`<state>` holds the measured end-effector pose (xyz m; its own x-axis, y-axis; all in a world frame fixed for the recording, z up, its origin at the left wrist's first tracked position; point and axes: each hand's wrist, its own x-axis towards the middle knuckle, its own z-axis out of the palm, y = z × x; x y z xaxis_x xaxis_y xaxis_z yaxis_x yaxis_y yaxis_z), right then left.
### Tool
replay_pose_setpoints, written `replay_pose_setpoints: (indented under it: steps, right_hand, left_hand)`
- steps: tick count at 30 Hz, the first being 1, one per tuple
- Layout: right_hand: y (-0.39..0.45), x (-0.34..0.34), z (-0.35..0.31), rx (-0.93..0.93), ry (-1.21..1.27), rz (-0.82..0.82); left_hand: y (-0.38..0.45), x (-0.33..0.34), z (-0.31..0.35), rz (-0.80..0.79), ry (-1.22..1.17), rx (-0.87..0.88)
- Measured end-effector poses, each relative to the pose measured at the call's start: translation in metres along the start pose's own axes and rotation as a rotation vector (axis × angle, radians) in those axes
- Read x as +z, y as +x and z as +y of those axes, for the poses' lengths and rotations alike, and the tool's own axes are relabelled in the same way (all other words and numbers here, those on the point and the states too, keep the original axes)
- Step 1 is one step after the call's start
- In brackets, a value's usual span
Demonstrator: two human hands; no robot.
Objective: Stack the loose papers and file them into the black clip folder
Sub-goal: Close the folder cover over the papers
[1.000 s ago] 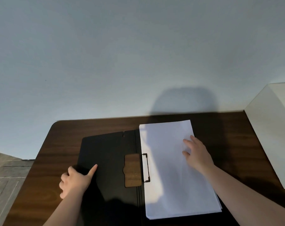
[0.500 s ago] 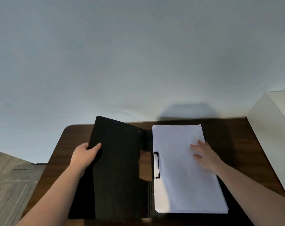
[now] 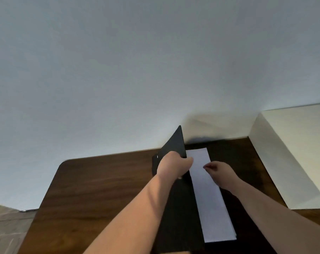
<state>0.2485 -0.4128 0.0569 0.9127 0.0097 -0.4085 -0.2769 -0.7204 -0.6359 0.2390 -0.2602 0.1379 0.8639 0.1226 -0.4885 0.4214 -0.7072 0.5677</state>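
Between the two hands, a black clip folder [image 3: 175, 208] lies on a dark wooden table [image 3: 100, 189] with its cover raised and partly swung over the pages. Gripping the cover's free edge is the left hand [image 3: 173, 165], its fingers curled around the edge and the thumb showing on the paper side. Just right of that hand, a stack of white papers [image 3: 210, 198] lies on the folder's other half; only a long strip of the top sheet shows, the rest hidden behind the raised cover. Over the far part of that strip is the right hand [image 3: 220, 173], fingers loosely bent and pointing toward the left hand, grasping nothing; whether its fingertips touch the paper cannot be told. Both bare forearms reach in from the near edge. Well to the right of the right hand stands a pale block-shaped surface [image 3: 293, 153] beside the table. Beyond both hands rises a plain grey wall [image 3: 137, 70].
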Motion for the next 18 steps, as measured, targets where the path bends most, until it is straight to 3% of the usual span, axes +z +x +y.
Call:
replay_pose_setpoints:
  steps: [6,11,15,18]
  right_hand:
    - [-0.009,-0.029,0.018,0.005,0.081,0.098]
    - [-0.012,-0.021,0.041,-0.034,0.077,-0.021]
    - [-0.012,-0.002,0.052,-0.076,-0.053,-0.105]
    - [-0.011,0.01,0.059,-0.106,-0.135,-0.157]
  left_hand:
    - [0.015,0.048,-0.004,-0.04,0.001,0.005]
    - [0.032,0.043,-0.059,0.168,0.117,-0.068]
    - [0.04,0.039,-0.107,0.14,0.153,-0.274]
    - [0.04,0.051,-0.124,0.071,0.16,-0.306]
